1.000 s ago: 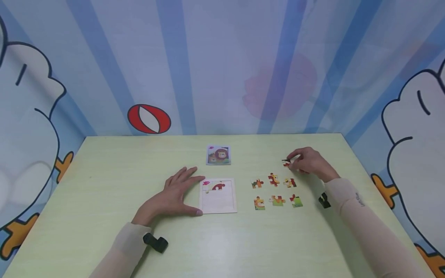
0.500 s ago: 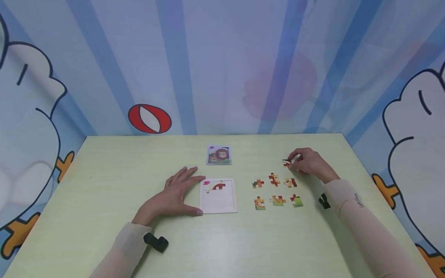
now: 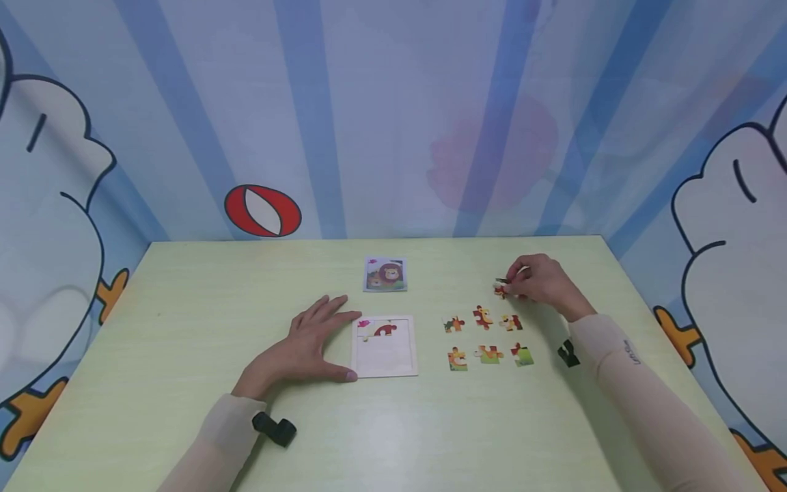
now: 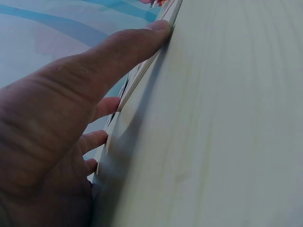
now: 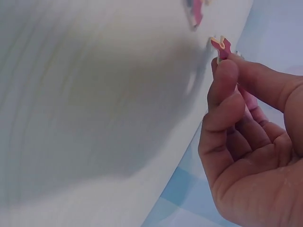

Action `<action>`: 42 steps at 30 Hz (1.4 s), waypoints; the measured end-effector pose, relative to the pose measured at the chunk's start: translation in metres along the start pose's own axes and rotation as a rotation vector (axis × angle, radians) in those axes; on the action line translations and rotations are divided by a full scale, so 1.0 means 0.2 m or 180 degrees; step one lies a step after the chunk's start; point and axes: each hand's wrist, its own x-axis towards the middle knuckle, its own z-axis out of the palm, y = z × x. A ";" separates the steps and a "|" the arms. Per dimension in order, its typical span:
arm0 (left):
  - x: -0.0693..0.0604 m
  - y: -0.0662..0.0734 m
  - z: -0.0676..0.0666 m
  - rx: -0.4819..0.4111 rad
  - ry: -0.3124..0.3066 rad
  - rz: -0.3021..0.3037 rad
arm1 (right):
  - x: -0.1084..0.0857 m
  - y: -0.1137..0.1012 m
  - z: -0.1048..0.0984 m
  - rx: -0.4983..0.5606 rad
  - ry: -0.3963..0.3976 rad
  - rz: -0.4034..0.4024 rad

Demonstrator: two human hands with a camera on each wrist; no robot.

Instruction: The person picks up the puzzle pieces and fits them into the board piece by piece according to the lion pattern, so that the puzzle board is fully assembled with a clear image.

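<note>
My right hand pinches a jigsaw piece between thumb and index finger at the table's back right. In the right wrist view the piece shows dark red with a yellow edge, held up off the table. My left hand lies spread, with thumb and index finger touching the left corners of a white puzzle tray. Joined pieces with a pink flower and a red curve sit in the tray's upper left. Between tray and right hand, several loose jigsaw pieces lie in two rows.
A small lion picture card lies behind the tray. The pale wooden table meets a blue striped backdrop at its back edge. Dark wrist cameras are strapped at both sleeves.
My right hand has risen slightly and shifted a little left, lifting the pinched jigsaw piece. My left hand and the tray have stayed in place.
</note>
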 end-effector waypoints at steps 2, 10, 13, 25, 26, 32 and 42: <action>0.00 0.00 0.00 0.0004 -0.0002 -0.0005 | -0.01 -0.02 0.01 0.0062 -0.0015 -0.0043; 0.00 0.00 0.00 0.0003 -0.0001 -0.0011 | -0.03 -0.10 0.07 0.0337 0.0002 -0.0185; 0.00 0.00 0.00 0.0000 -0.0004 -0.0011 | -0.04 -0.12 0.10 0.0393 -0.0016 -0.0248; 0.00 0.00 0.00 -0.0007 -0.0007 -0.0002 | -0.10 -0.26 0.21 0.0623 -0.0184 -0.0284; 0.00 0.00 0.00 -0.0011 -0.0005 0.0000 | -0.11 -0.27 0.22 0.0648 -0.0204 -0.0285; 0.00 0.00 0.00 -0.0014 0.0012 0.0020 | -0.13 -0.34 0.31 0.0685 -0.0309 -0.0327; 0.00 0.00 0.00 -0.0030 -0.0006 0.0025 | -0.13 -0.40 0.43 0.0871 -0.0546 -0.0297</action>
